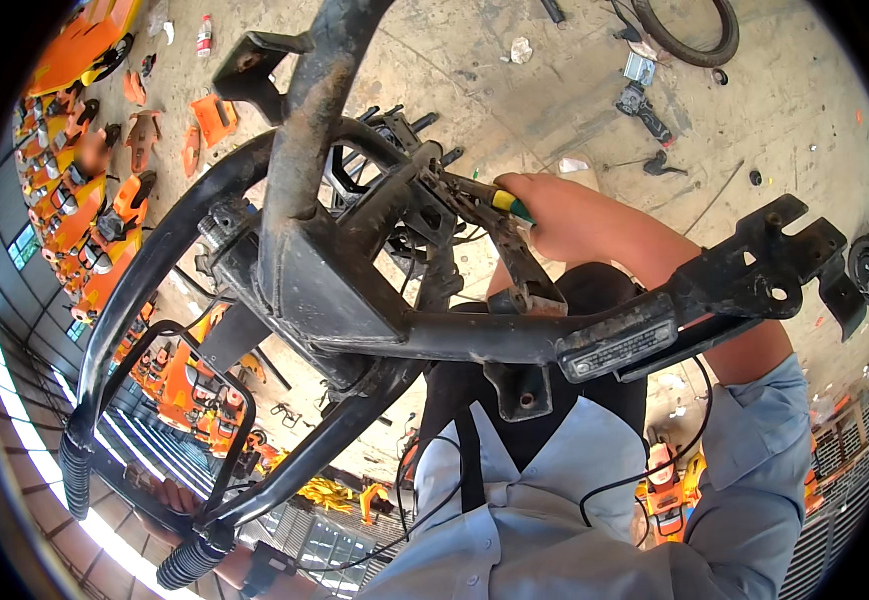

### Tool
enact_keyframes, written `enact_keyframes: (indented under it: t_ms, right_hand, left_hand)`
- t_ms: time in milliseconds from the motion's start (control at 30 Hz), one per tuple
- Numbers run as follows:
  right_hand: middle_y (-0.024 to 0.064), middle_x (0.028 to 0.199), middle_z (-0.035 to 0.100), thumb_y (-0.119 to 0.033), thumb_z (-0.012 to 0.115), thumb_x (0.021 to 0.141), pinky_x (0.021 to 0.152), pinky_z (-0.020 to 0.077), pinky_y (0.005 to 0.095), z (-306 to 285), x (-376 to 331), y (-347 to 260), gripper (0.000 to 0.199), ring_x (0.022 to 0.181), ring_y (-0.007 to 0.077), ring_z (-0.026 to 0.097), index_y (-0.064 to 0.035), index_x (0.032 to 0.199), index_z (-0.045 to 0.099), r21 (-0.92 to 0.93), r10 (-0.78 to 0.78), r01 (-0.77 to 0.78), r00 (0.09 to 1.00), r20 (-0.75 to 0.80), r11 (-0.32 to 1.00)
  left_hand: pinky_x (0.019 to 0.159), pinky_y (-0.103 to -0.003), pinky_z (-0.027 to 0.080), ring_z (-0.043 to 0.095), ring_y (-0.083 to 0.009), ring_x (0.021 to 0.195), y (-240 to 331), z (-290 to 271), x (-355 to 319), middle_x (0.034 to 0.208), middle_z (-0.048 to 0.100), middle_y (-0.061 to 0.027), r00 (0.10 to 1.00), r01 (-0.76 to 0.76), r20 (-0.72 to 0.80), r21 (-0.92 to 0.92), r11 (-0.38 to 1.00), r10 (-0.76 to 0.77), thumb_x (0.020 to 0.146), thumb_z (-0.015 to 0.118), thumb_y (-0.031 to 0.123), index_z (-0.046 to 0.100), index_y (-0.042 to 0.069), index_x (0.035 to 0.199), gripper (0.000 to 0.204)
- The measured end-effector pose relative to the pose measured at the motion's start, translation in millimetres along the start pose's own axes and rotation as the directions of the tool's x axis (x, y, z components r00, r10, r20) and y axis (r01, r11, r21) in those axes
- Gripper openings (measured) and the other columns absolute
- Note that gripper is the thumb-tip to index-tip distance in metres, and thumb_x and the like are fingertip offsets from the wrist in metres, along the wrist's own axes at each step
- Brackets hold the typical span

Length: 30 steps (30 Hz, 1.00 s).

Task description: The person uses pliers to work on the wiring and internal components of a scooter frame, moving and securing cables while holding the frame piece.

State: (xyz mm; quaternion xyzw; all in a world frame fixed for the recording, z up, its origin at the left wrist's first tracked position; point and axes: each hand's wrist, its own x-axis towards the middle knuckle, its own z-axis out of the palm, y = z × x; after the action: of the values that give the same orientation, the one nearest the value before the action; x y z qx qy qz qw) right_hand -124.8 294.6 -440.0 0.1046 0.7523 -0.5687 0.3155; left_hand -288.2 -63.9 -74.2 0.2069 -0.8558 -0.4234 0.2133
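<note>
A large black metal vehicle frame (475, 338) of bent tubes, scuffed and rusty in places, fills the middle of the view. My left hand (170, 497), at the lower left, has its fingers curled round a tube at the frame's end, close to two black ribbed grips (191, 560). Right of centre, my right hand (547, 215) is closed round a tool with a yellow-and-green handle (511, 204). The tool's metal end reaches toward a dirty bracket (435, 185) inside the frame; its tip I cannot make out. A pale plate (617, 350) sits on the right-hand tube.
Many orange machines (95, 220) stand along the left. Loose orange panels (215, 120) lie on the concrete floor (555, 110). At the back right are a tyre (690, 45), a power tool (645, 112) and scattered scraps. A thin black cable (700, 420) hangs before my shirt.
</note>
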Motion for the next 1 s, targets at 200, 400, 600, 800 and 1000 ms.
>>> enact_keyframes:
  t_ms: [200, 400, 600, 800, 1000]
  right_hand:
    - [0.0252, 0.113, 0.06, 0.005, 0.059, 0.075, 0.089, 0.0458, 0.0442, -3.2, 7.8, -3.0, 0.057, 0.11, 0.0422, 0.056, -0.001, 0.13, 0.046, 0.026, 0.04, -0.042, 0.997, 0.066, 0.999]
    - [0.0221, 0.105, 0.06, 0.0, 0.062, 0.076, 0.087, 0.0458, 0.0447, 5.7, 7.3, -4.8, 0.05, 0.104, 0.0402, 0.056, 0.0002, 0.124, 0.048, -0.094, 0.031, -0.03, 0.999, 0.015, 0.995]
    - [0.0163, 0.109, 0.057, 0.002, 0.062, 0.071, 0.089, 0.0451, 0.0422, 24.9, 46.5, 49.0, 0.052, 0.11, 0.0359, 0.052, -0.0011, 0.122, 0.05, -0.302, -0.472, 0.38, 0.809, -0.35, 0.874]
    - [0.0145, 0.116, 0.058, 0.002, 0.063, 0.071, 0.09, 0.0477, 0.0381, 26.2, 37.6, 53.3, 0.06, 0.115, 0.0333, 0.053, -0.0047, 0.128, 0.048, -0.191, -0.38, 0.336, 0.88, -0.286, 0.922]
    - [0.0261, 0.109, 0.06, 0.008, 0.055, 0.075, 0.087, 0.0463, 0.0458, -8.3, -6.0, -10.1, 0.057, 0.105, 0.043, 0.058, 0.0009, 0.13, 0.044, -0.01, 0.035, -0.034, 0.992, 0.125, 0.999]
  left_hand:
    - [0.037, -0.027, 0.03, 0.034, -0.0121, 0.048, 5.3, 15.1, -4.2, 0.071, 0.039, -0.0042, 0.995, -0.042, -0.088, 0.036, 0.998, 0.045, 0.099, 0.045, 0.036, 0.043, 0.003, 0.094, 0.034]
    - [0.053, -0.028, 0.04, 0.045, -0.0173, 0.069, -25.0, -105.0, 108.6, 0.092, 0.041, -0.0092, 0.71, 0.312, 0.694, -0.157, 0.937, -0.12, 0.098, 0.046, 0.032, 0.037, 0.003, 0.11, 0.033]
    - [0.065, -0.021, 0.053, 0.063, -0.0206, 0.094, -50.4, -111.1, 125.6, 0.122, 0.054, -0.0202, 0.476, 0.317, 0.876, -0.261, 0.912, 0.085, 0.096, 0.048, 0.023, 0.034, -0.001, 0.133, 0.046]
    - [0.056, -0.02, 0.057, 0.068, -0.0148, 0.075, -43.7, -113.9, 108.8, 0.104, 0.067, -0.0145, 0.754, 0.078, 0.655, -0.023, 0.997, -0.044, 0.097, 0.046, 0.032, 0.048, -0.003, 0.125, 0.045]
    - [0.042, -0.023, 0.037, 0.043, -0.0116, 0.053, -22.4, -90.5, 81.2, 0.073, 0.047, -0.0047, 0.891, 0.31, 0.368, -0.065, 0.949, -0.266, 0.095, 0.05, 0.041, 0.045, 0.002, 0.097, 0.039]
